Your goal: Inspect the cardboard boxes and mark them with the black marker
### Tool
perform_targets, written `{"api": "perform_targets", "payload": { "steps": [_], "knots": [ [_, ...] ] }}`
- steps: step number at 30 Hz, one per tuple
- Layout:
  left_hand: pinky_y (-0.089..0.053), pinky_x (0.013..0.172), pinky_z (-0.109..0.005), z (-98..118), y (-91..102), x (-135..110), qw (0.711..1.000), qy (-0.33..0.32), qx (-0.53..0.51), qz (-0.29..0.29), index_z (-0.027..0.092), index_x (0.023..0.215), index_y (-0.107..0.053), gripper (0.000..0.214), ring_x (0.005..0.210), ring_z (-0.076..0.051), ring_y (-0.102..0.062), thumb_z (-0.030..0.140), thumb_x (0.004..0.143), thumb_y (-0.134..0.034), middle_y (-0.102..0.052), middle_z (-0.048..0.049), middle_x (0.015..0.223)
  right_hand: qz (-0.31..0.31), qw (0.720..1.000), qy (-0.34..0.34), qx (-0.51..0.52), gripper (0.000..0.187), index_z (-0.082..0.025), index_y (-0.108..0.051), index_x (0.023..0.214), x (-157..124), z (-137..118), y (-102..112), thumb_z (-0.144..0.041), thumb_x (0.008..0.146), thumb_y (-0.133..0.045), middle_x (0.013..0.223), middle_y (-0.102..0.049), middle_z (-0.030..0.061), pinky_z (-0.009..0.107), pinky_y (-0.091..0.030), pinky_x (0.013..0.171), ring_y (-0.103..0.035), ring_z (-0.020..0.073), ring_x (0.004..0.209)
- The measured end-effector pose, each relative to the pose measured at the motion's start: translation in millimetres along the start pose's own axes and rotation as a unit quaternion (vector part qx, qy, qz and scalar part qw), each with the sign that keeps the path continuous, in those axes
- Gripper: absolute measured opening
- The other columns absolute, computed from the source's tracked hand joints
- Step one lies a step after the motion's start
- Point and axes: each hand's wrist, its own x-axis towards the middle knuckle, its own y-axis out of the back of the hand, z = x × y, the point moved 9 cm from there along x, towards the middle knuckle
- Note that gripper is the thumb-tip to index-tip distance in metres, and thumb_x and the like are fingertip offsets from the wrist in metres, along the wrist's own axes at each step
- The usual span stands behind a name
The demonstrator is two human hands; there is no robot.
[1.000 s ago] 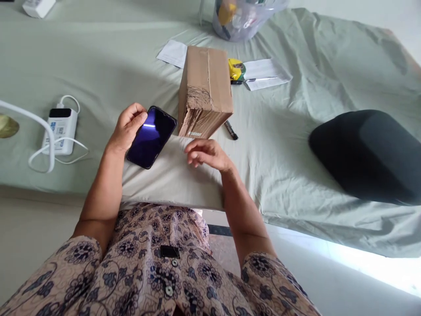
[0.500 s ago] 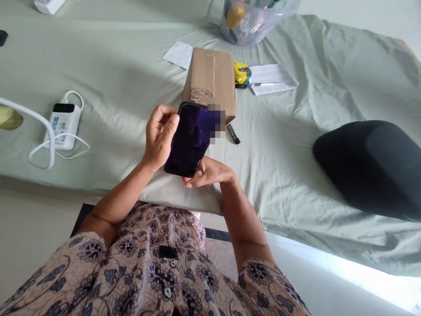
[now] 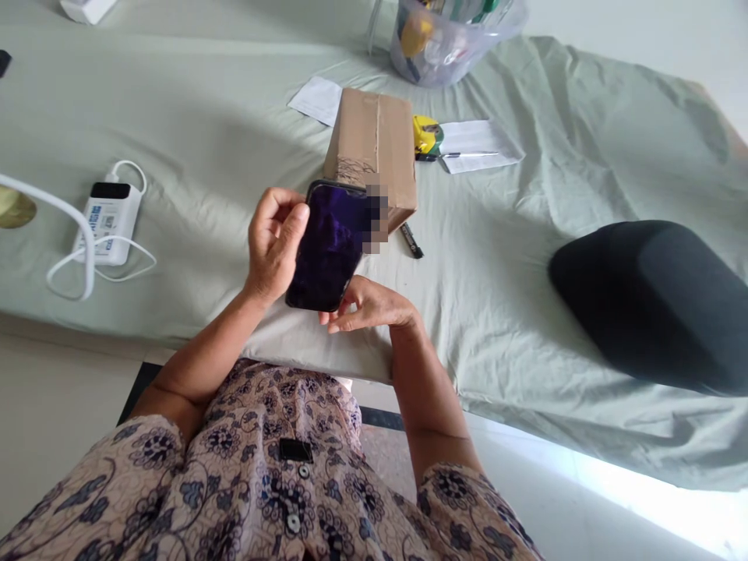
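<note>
My left hand (image 3: pixel 274 245) grips a dark smartphone (image 3: pixel 326 245) by its left edge, thumb on the front side and the other fingers curled behind. The phone is tilted, its dark glossy face towards me, with a purple sheen; a pixelated patch covers its right edge. Just below the phone's lower right corner is my right hand (image 3: pixel 374 304), thumb and fingers loosely apart. Some of its fingertips are hidden behind the phone, so I cannot tell whether they touch it. Behind the phone stands a brown cardboard box (image 3: pixel 377 140) with scribbled marks on its near edge.
A black marker (image 3: pixel 412 241) lies beside the box. To its right are a yellow-green tape measure (image 3: pixel 426 135), a pen and white paper (image 3: pixel 496 140). A clear bucket (image 3: pixel 444 54) stands behind. A white power bank (image 3: pixel 108 226) with cable lies left, a black rounded object (image 3: pixel 654 304) right.
The phone and my left hand have shifted slightly left. My right hand has stayed almost in place, leaving a little more of it showing below the phone.
</note>
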Motion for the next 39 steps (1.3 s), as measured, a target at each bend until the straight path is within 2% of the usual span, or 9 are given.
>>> {"api": "perform_targets", "payload": {
  "steps": [3, 6, 13, 21, 25, 29, 31, 33, 39],
  "knots": [
    [-0.043, 0.065, -0.033, -15, 26.3, 17, 0.999, 0.0, -0.049, 0.016, 0.025, 0.08, -0.053, 0.051, 0.068, -0.015, -0.046, 0.073, 0.089, -0.065, -0.047, 0.0005, 0.074, 0.007, 0.998, 0.004, 0.057, 0.056, -0.017, -0.058, 0.122, 0, 2, 5, -0.04, 0.077, -0.082, 0.089, -0.075, 0.0023, 0.024, -0.054, 0.066, -0.068, 0.011, 0.075],
    [-0.037, 0.063, -0.031, -46, 52.1, 41, 0.999, 0.022, -0.045, 0.001, 0.024, 0.075, -0.05, 0.05, 0.064, -0.012, -0.037, 0.066, 0.083, -0.075, -0.039, 0.0025, 0.069, 0.037, 0.998, 0.01, 0.042, 0.062, -0.015, -0.054, 0.134, -3, 4, 15, -0.042, 0.083, -0.078, 0.091, -0.074, 0.002, 0.024, -0.051, 0.071, -0.065, 0.0087, 0.076],
    [-0.026, 0.055, -0.027, -120, 103.5, 64, 0.968, 0.237, 0.046, 0.072, 0.02, 0.064, -0.051, 0.027, 0.055, -0.009, -0.033, 0.016, 0.08, -0.073, -0.042, 0.007, 0.057, 0.08, 0.997, 0.022, 0.009, 0.06, -0.014, -0.061, 0.132, -3, 10, 27, -0.051, 0.086, -0.076, 0.092, -0.074, 0.0031, 0.027, -0.047, 0.076, -0.064, 0.0101, 0.081],
    [-0.028, 0.051, -0.024, -135, 122.5, 65, 0.937, 0.304, 0.159, 0.066, 0.018, 0.061, -0.052, 0.032, 0.05, -0.008, -0.037, 0.0, 0.086, -0.062, -0.043, 0.0097, 0.048, 0.125, 0.991, 0.003, 0.049, 0.051, -0.016, -0.069, 0.118, -14, 17, 41, -0.051, 0.083, -0.08, 0.093, -0.075, 0.0049, 0.027, -0.052, 0.075, -0.067, 0.0117, 0.083],
    [-0.035, 0.051, -0.022, -142, 127.3, 69, 0.917, 0.312, 0.246, 0.022, 0.018, 0.069, -0.057, 0.025, 0.05, -0.009, -0.041, 0.002, 0.087, -0.063, -0.045, 0.0096, 0.051, 0.259, 0.956, 0.1, 0.094, 0.039, -0.019, -0.071, 0.09, -35, 3, 73, -0.055, 0.08, -0.081, 0.075, -0.071, 0.0007, 0.026, -0.05, 0.063, -0.064, 0.0106, 0.067],
    [-0.057, 0.084, -0.035, -120, 119.0, 78, 0.88, 0.198, 0.429, -0.041, 0.018, 0.087, -0.069, 0.009, 0.077, -0.017, -0.064, 0.014, 0.092, -0.063, -0.072, 0.0004, 0.08, 0.476, 0.839, 0.237, 0.112, 0.043, -0.025, -0.059, 0.073, -72, -7, 112, -0.065, 0.084, -0.072, 0.053, -0.047, -0.0079, 0.023, -0.039, 0.051, -0.046, 0.0081, 0.049],
    [-0.053, 0.105, -0.046, -103, 107.1, 79, 0.843, 0.148, 0.512, -0.077, 0.017, 0.104, -0.072, 0.016, 0.104, -0.026, -0.069, 0.017, 0.094, -0.06, -0.078, -0.0085, 0.108, 0.548, 0.794, 0.241, 0.103, 0.046, -0.026, -0.054, 0.072, -82, -1, 122, -0.068, 0.085, -0.068, 0.053, -0.04, -0.0085, 0.022, -0.035, 0.049, -0.043, 0.0079, 0.048],
    [-0.05, 0.111, -0.05, -84, 94.3, 79, 0.828, 0.114, 0.542, -0.091, 0.014, 0.124, -0.068, 0.031, 0.121, -0.032, -0.066, 0.018, 0.094, -0.059, -0.073, -0.015, 0.128, 0.595, 0.769, 0.219, 0.083, 0.049, -0.026, -0.052, 0.073, -87, 7, 127, -0.071, 0.087, -0.063, 0.056, -0.04, -0.0079, 0.022, -0.035, 0.049, -0.043, 0.0078, 0.05],
    [-0.056, 0.102, -0.038, -41, 18.2, 70, 0.926, 0.021, 0.328, -0.185, 0.016, 0.131, -0.062, 0.04, 0.106, -0.023, -0.07, 0.028, 0.093, -0.064, -0.071, -0.0108, 0.131, 0.649, 0.745, 0.153, 0.004, 0.052, -0.028, -0.058, 0.098, -85, 27, 133, -0.077, 0.084, -0.061, 0.077, -0.056, -0.0044, 0.024, -0.047, 0.06, -0.057, 0.0097, 0.066]
  ]
}}
